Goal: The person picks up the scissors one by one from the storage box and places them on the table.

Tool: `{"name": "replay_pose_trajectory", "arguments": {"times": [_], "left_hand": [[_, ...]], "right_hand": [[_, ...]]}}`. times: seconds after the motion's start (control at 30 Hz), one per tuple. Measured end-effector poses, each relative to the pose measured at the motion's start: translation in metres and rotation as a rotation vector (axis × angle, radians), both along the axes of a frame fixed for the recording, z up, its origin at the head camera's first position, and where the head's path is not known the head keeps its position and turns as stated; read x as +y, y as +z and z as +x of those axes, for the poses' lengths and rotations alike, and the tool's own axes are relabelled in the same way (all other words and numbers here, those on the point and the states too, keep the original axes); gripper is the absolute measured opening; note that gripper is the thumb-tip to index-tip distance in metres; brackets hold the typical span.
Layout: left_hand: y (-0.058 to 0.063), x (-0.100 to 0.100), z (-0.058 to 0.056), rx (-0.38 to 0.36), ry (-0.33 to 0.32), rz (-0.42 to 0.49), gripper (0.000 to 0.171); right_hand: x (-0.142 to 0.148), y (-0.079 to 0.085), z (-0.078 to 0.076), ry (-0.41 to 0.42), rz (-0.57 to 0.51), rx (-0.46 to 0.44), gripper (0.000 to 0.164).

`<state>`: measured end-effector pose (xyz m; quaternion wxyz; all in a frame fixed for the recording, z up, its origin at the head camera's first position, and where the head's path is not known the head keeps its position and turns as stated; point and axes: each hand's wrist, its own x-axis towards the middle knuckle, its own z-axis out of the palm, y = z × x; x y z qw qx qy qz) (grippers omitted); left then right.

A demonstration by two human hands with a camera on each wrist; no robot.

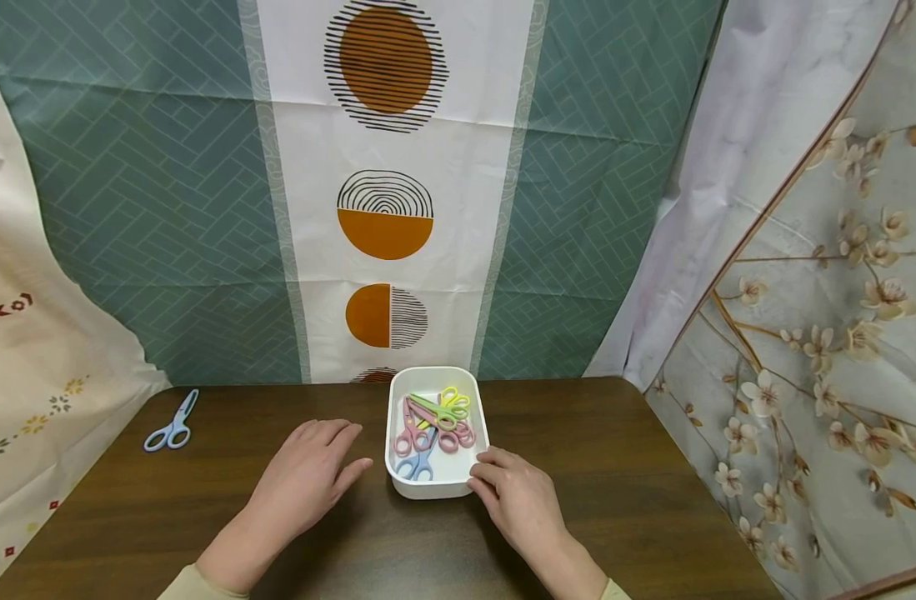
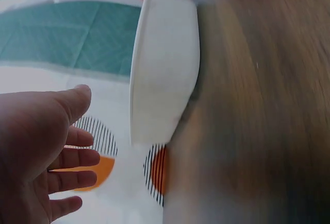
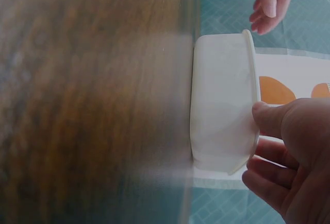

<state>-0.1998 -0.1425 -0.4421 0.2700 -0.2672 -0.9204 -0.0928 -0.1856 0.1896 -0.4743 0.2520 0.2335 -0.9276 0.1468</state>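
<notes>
A white plastic bin (image 1: 437, 490) stands on the table and holds several small scissors. Among them are pink scissors (image 1: 403, 444), green scissors (image 1: 452, 411), yellow scissors (image 1: 456, 395) and light blue scissors (image 1: 405, 469). My right hand (image 1: 519, 497) grips the bin's near right corner, thumb on the near rim and fingers at the right side, as the right wrist view shows. Left of the bin, apart from it, my left hand (image 1: 311, 471) hovers with loose, spread fingers and holds nothing. In the left wrist view its palm (image 2: 23, 147) faces the bin.
Another pair of blue scissors (image 1: 174, 425) lies by itself near the table's far left corner. The dark wooden table (image 1: 600, 467) ends at a patterned green and white curtain (image 1: 165, 208). A floral cloth (image 1: 825, 350) hangs along the right side.
</notes>
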Motion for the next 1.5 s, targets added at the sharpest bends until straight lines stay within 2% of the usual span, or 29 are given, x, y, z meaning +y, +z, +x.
{"name": "replay_pose_trajectory", "arguments": {"times": [0.1, 0.33, 0.57, 0.73, 0.97, 1.37, 1.5], "left_hand": [[0.001, 0.01, -0.001, 0.006, -0.039, -0.005, 0.048], [0.003, 0.029, -0.004, -0.041, -0.061, -0.029, 0.037], [0.013, 0.051, -0.006, -0.058, -0.093, -0.057, 0.027], [0.014, 0.063, -0.013, -0.069, -0.097, -0.079, 0.024], [0.013, 0.077, -0.023, -0.06, -0.149, -0.081, 0.021], [0.009, 0.091, -0.039, -0.222, -0.101, -0.109, 0.023], [0.01, 0.096, -0.041, -0.27, -0.062, -0.139, 0.023]], "right_hand": [[0.0, 0.0, 0.0, 0.002, -0.003, 0.004, 0.01], [0.0, 0.0, 0.0, 0.024, -0.011, 0.028, 0.01], [0.0, 0.002, 0.0, 0.017, -0.014, 0.013, 0.01], [0.001, 0.001, 0.0, 0.025, -0.014, 0.036, 0.01], [0.001, 0.0, 0.0, 0.024, -0.009, 0.04, 0.009], [0.003, -0.002, 0.0, 0.026, -0.012, 0.037, 0.009], [0.003, -0.002, -0.001, 0.031, -0.017, 0.042, 0.009]]}}
